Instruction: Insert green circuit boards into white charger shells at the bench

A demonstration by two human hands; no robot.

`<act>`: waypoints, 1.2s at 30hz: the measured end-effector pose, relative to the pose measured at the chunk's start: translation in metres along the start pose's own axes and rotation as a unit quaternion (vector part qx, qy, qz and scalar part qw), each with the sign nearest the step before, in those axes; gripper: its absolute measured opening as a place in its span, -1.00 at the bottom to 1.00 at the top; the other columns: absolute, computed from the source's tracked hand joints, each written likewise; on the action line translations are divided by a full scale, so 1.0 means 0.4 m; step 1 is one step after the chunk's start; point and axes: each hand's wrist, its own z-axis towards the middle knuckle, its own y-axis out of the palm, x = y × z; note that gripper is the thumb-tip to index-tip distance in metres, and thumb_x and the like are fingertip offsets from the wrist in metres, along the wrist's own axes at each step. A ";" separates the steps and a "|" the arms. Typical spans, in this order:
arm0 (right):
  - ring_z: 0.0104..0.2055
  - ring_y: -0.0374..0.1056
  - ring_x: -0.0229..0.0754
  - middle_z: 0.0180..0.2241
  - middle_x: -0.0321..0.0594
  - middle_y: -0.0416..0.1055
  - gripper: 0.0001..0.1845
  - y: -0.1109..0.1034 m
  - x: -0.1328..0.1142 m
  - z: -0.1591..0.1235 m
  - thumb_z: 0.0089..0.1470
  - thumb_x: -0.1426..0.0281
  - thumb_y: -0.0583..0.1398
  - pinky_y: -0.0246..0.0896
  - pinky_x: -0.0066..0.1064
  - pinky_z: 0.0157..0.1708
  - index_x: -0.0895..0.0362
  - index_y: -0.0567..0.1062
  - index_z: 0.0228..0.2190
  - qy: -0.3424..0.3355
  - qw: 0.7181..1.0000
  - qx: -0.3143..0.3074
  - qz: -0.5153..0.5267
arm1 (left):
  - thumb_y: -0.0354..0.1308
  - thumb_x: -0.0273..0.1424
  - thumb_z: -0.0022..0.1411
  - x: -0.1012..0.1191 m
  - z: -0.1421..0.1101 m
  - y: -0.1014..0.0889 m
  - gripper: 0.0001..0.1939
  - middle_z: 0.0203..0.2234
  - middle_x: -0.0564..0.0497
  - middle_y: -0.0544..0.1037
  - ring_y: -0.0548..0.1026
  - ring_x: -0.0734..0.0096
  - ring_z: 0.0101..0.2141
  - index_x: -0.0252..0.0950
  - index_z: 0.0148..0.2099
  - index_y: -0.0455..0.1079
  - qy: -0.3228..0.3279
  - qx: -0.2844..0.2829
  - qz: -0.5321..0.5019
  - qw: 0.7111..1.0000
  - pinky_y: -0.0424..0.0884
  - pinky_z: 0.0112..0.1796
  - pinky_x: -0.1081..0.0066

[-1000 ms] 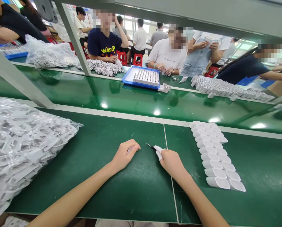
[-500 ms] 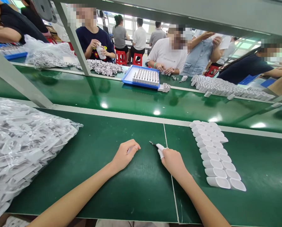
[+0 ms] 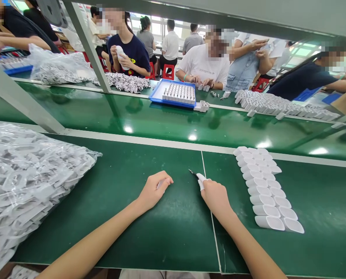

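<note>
Our right hand (image 3: 216, 195) has drifted toward 2 o'clock, fingers pinching the slim tool (image 3: 194, 174), so it's farther off the white part (image 3: 160, 183) in our left hand's (image 3: 150, 192) curled fingers. White rows (image 3: 267, 211) at 3 o'clock.

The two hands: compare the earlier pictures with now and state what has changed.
The right hand, gripping a thin dark tool, has moved slightly rightward and forward, away from the left hand. The left hand stayed where it was, around a pale piece. Neither took hold or let go.
</note>
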 end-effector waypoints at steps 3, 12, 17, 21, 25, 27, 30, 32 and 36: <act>-0.34 0.46 -0.16 -0.36 -0.12 0.51 -0.75 0.002 0.001 -0.001 0.18 0.59 0.06 -0.09 -0.42 -0.51 0.19 0.54 -0.34 -0.014 1.000 -0.001 0.010 | -0.08 -0.30 0.30 -0.001 0.000 -0.001 -0.68 -0.48 0.02 0.49 0.42 0.41 -0.43 -0.27 -0.38 0.44 0.002 0.000 0.003 1.000 0.31 -0.37 0.43; -0.39 0.40 -0.21 -0.38 -0.15 0.48 -0.80 0.017 -0.006 0.004 0.16 0.60 0.10 0.06 -0.44 -0.43 0.23 0.52 -0.38 -0.017 0.997 0.013 0.080 | -0.06 -0.31 0.30 -0.002 0.003 0.000 -0.69 -0.48 0.03 0.50 0.43 0.43 -0.42 -0.28 -0.39 0.43 0.008 0.001 0.005 1.000 0.33 -0.35 0.44; -0.37 0.39 -0.12 -0.37 -0.04 0.46 -0.72 0.035 0.004 0.013 0.13 0.64 0.03 0.09 -0.39 -0.38 0.25 0.53 -0.40 0.010 0.977 0.042 0.207 | -0.07 -0.32 0.31 -0.001 0.001 0.002 -0.69 -0.47 0.03 0.51 0.43 0.44 -0.42 -0.28 -0.38 0.44 0.013 0.004 0.004 1.000 0.34 -0.36 0.45; -0.36 0.35 -0.08 -0.48 -0.12 0.42 -0.72 0.031 0.005 0.003 0.16 0.40 0.06 0.13 -0.34 -0.33 0.16 0.58 -0.30 -0.072 0.907 0.033 0.413 | -0.06 -0.30 0.30 0.003 0.002 0.000 -0.69 -0.50 0.03 0.49 0.43 0.43 -0.44 -0.28 -0.40 0.43 0.025 0.020 0.002 0.999 0.34 -0.38 0.44; -0.64 0.00 -0.30 -0.69 -0.41 0.10 -0.47 0.015 0.011 -0.029 0.10 -0.01 0.06 0.04 -0.42 -0.55 0.15 0.54 -0.22 -0.181 0.733 -0.049 0.654 | -0.08 -0.27 0.30 0.007 0.004 -0.007 -0.66 -0.52 0.02 0.49 0.42 0.43 -0.46 -0.29 -0.41 0.42 0.035 0.050 -0.003 0.998 0.35 -0.39 0.44; -0.69 -0.21 -0.39 -0.73 -0.50 -0.05 -0.44 0.010 0.014 -0.045 0.05 -0.10 0.09 -0.06 -0.47 -0.63 0.14 0.51 -0.29 -0.210 0.632 -0.090 0.741 | -0.07 -0.28 0.29 0.009 0.005 -0.010 -0.66 -0.52 0.02 0.49 0.42 0.44 -0.46 -0.29 -0.42 0.41 0.037 0.057 -0.006 0.998 0.35 -0.39 0.44; -0.73 -0.27 -0.44 -0.75 -0.54 -0.08 -0.56 0.008 0.012 -0.062 0.03 -0.05 0.21 -0.11 -0.52 -0.67 0.10 0.47 -0.39 -0.243 0.502 -0.139 0.818 | -0.06 -0.28 0.29 0.009 0.005 -0.010 -0.67 -0.53 0.03 0.48 0.42 0.45 -0.47 -0.29 -0.43 0.42 0.035 0.057 -0.008 0.998 0.34 -0.41 0.46; -0.74 -0.27 -0.45 -0.76 -0.55 -0.06 -0.64 0.008 0.008 -0.067 0.05 0.03 0.25 -0.12 -0.56 -0.69 0.08 0.48 -0.40 -0.259 0.434 -0.164 0.847 | -0.05 -0.29 0.28 0.006 0.005 -0.008 -0.68 -0.53 0.04 0.48 0.42 0.45 -0.47 -0.29 -0.42 0.42 0.032 0.052 -0.009 0.998 0.34 -0.41 0.46; -0.74 -0.28 -0.48 -0.75 -0.55 -0.03 -0.78 0.004 0.007 -0.069 0.12 0.15 0.26 -0.11 -0.62 -0.70 0.04 0.55 -0.31 -0.282 0.342 -0.191 0.876 | -0.03 -0.31 0.28 0.004 0.004 -0.007 -0.70 -0.52 0.05 0.48 0.43 0.46 -0.46 -0.29 -0.42 0.43 0.024 0.041 -0.007 0.999 0.35 -0.38 0.47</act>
